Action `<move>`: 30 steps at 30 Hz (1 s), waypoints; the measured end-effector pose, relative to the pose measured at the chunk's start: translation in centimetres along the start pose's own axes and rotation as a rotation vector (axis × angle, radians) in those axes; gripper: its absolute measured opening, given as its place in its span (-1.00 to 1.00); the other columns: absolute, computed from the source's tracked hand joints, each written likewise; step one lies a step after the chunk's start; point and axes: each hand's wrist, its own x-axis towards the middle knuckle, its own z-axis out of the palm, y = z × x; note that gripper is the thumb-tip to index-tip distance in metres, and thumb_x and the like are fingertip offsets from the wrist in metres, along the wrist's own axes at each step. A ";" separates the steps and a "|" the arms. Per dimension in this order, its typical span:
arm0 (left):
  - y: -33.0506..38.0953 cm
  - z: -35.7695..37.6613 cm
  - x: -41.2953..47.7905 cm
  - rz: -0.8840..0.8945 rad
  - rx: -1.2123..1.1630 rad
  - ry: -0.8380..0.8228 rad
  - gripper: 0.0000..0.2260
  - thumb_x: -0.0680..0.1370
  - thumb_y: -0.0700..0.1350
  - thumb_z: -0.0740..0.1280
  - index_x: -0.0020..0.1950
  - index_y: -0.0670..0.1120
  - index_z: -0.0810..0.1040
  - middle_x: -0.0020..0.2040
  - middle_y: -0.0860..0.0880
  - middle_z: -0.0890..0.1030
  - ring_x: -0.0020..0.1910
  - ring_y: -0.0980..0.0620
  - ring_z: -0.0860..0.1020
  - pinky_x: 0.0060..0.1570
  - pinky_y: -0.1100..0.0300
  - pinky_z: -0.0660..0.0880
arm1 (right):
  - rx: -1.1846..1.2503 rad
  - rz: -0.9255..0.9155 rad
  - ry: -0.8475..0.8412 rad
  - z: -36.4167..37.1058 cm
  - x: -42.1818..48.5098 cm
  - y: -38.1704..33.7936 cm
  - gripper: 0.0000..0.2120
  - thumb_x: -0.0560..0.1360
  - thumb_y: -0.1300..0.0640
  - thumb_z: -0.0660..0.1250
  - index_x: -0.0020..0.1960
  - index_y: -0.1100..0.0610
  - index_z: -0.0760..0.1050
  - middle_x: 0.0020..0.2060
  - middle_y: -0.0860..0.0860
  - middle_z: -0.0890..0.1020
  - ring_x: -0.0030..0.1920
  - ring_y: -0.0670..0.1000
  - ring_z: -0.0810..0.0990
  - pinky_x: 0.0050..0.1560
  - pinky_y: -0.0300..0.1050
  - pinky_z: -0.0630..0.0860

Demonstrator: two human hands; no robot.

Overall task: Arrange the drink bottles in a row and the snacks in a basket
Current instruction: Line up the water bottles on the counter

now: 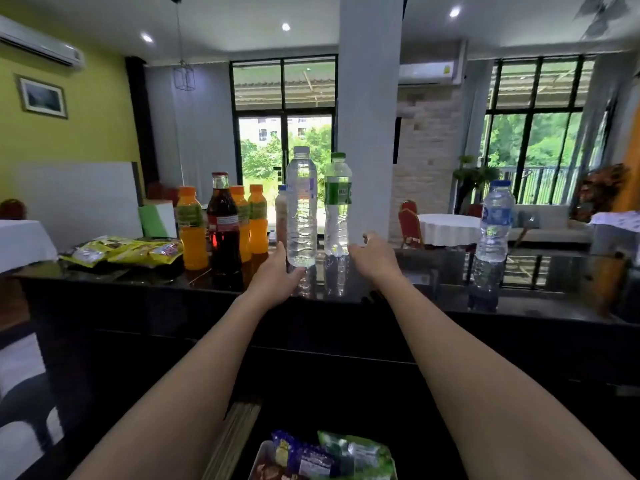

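Arms: two bare forearms, no sleeves visible, entering from the bottom edge, either side of the snack tray (pixel 258 460).
Left hand (pixel 277 277): bare, no ring or watch visible.
Right hand (pixel 374 259): bare, no glove, wrist unadorned.

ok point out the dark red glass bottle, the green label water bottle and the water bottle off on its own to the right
dark red glass bottle (pixel 223 227), head view, on its label band
green label water bottle (pixel 337 209), head view, on the clear body just below the green label
lone water bottle (pixel 494 223), head view, on its blue label
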 end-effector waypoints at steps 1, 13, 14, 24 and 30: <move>0.1 0.0 0.6 -0.025 -0.038 -0.012 -0.29 0.55 0.12 0.26 0.57 -0.08 -0.03 0.52 -0.11 0.24 0.46 -0.15 0.28 0.38 -0.10 0.32 | -0.002 -0.007 -0.007 0.1 0.5 -0.2 -0.50 0.57 0.10 0.16 0.46 0.25 0.23 0.41 0.17 0.37 0.37 0.16 0.37 0.22 -0.03 0.36; -0.2 1.8 6.8 -0.112 -0.434 0.083 -0.39 0.50 0.08 0.37 0.43 -0.11 0.20 0.36 -0.10 0.44 0.28 -0.09 0.45 0.22 0.01 0.42 | -0.019 0.091 -0.127 2.9 9.3 0.7 -0.21 0.52 -0.06 0.32 0.54 0.21 -0.03 0.50 0.18 0.19 0.44 0.22 0.28 0.33 0.08 0.34; -0.3 1.9 7.1 -0.103 -0.439 0.089 -0.36 0.47 0.08 0.41 0.42 -0.09 0.21 0.34 -0.09 0.46 0.27 -0.09 0.47 0.23 -0.02 0.43 | -0.010 0.092 -0.136 2.9 9.8 0.7 -0.17 0.51 -0.08 0.34 0.54 0.23 -0.05 0.50 0.19 0.18 0.45 0.22 0.27 0.33 0.07 0.34; -1.9 3.0 9.6 -0.064 -0.377 0.072 -0.20 0.33 0.18 0.49 0.43 -0.03 0.19 0.34 -0.09 0.48 0.30 -0.12 0.47 0.26 -0.15 0.43 | 0.009 0.017 -0.079 6.0 12.6 2.3 -0.15 0.39 -0.09 0.47 0.51 0.16 0.12 0.46 0.13 0.31 0.41 0.16 0.34 0.27 -0.05 0.37; -1.8 3.1 9.5 0.008 -0.292 0.010 -0.31 0.41 0.06 0.45 0.43 -0.08 0.21 0.31 -0.03 0.47 0.25 -0.08 0.48 0.21 -0.03 0.45 | -0.127 0.024 -0.089 4.8 12.5 2.4 -0.10 0.35 -0.16 0.47 0.51 0.15 0.14 0.45 0.10 0.34 0.41 0.15 0.35 0.29 0.01 0.38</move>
